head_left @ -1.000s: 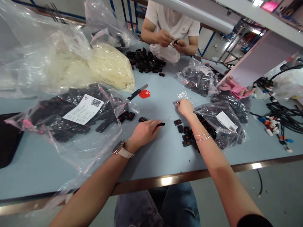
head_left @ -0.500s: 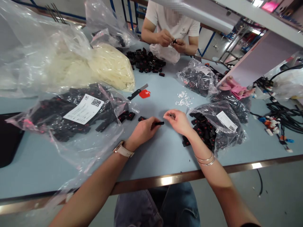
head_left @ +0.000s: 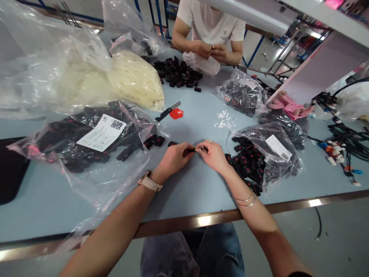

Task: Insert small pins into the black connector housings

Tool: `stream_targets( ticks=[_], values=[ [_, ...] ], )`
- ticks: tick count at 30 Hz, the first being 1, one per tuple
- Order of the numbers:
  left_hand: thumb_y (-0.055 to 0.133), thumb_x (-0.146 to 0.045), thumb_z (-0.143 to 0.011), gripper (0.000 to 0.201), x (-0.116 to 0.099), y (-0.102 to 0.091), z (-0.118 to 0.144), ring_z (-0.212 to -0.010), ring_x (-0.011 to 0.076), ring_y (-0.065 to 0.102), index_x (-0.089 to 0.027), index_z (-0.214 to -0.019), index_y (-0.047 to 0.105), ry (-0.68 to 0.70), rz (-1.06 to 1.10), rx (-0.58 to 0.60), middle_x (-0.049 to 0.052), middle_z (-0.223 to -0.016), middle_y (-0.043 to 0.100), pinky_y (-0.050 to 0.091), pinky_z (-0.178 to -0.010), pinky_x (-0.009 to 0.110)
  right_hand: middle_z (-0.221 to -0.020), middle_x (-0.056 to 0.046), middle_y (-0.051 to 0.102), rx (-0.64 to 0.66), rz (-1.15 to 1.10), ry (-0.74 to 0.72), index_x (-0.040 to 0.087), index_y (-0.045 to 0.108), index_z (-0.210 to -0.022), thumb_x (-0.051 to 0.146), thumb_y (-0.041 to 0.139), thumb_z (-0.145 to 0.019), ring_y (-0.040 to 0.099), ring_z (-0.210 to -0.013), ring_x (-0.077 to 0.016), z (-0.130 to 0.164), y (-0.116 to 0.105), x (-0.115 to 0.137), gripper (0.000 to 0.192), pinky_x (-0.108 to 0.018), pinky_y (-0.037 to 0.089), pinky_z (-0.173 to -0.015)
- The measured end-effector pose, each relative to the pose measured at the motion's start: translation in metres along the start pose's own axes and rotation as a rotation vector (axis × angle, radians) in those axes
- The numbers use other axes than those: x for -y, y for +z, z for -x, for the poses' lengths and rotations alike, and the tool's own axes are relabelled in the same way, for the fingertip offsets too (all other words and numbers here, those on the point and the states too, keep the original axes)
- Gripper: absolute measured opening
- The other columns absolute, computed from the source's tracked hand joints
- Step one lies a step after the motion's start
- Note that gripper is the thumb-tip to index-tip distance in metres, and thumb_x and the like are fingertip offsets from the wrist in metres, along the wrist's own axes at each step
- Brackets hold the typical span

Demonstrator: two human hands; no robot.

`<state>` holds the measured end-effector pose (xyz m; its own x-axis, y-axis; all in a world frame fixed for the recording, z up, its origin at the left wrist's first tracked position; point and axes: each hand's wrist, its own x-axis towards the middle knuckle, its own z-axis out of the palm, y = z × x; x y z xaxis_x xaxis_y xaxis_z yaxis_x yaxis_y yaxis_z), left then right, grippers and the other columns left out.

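Bright overhead light, soft shadows, warped edges

Single head-worn view, forward and down, close over the table.

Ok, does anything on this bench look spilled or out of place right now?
Yes. A scatter of tiny white bits lies loose on the table, outside any bag. Black connectors spill from the open bag beside the right hand. A pink glove lies crumpled at the far right.
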<state>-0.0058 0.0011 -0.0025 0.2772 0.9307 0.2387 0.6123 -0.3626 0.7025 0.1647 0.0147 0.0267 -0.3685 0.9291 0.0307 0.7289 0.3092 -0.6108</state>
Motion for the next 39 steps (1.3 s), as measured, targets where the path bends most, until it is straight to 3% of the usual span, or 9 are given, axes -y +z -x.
stream_targets(
  ticks=[8, 25, 32, 39],
  values=[
    [0.058, -0.023, -0.078, 0.014, 0.0, 0.0, 0.001, -0.059, 0.0128, 0.059, -0.016, -0.088, 0.065, -0.009, 0.007, 0.006, 0.002, -0.071, 0.068, 0.043, -0.059, 0.022, -0.083, -0.002, 0.064, 0.001, 0.036, -0.002, 0.019, 0.068, -0.09, 0.02, 0.058, -0.085, 0.056, -0.073, -0.0133, 0.001, 0.002, -0.001, 0.011, -0.025, 0.04, -0.071],
    [0.06, -0.02, -0.077, 0.007, -0.001, 0.0, 0.0, -0.056, 0.0119, 0.056, -0.016, -0.081, 0.064, 0.018, -0.07, -0.002, 0.002, -0.069, 0.067, 0.042, -0.057, 0.022, -0.102, -0.003, 0.064, 0.096, 0.341, -0.016, 0.023, 0.067, -0.099, 0.018, 0.047, -0.086, 0.061, -0.08, -0.0155, 0.006, 0.0, 0.009, 0.024, -0.027, 0.043, -0.07],
    [0.059, -0.018, -0.077, 0.008, -0.004, -0.003, -0.001, -0.058, 0.0129, 0.057, -0.015, -0.081, 0.064, -0.026, -0.076, 0.034, 0.003, -0.071, 0.068, 0.041, -0.058, 0.023, -0.103, -0.001, 0.066, 0.063, 0.285, -0.033, 0.026, 0.068, -0.1, 0.017, 0.049, -0.085, 0.062, -0.083, -0.015, 0.009, 0.006, 0.002, 0.026, -0.026, 0.045, -0.072],
    [0.058, -0.022, -0.078, 0.009, -0.004, -0.003, -0.001, -0.06, 0.0139, 0.059, -0.016, -0.081, 0.065, -0.076, -0.037, 0.034, 0.003, -0.071, 0.068, 0.043, -0.06, 0.024, -0.094, -0.002, 0.068, -0.073, 0.055, -0.04, 0.023, 0.07, -0.095, 0.018, 0.054, -0.085, 0.062, -0.082, -0.0142, 0.006, 0.017, -0.011, 0.02, -0.025, 0.046, -0.077]
  ],
)
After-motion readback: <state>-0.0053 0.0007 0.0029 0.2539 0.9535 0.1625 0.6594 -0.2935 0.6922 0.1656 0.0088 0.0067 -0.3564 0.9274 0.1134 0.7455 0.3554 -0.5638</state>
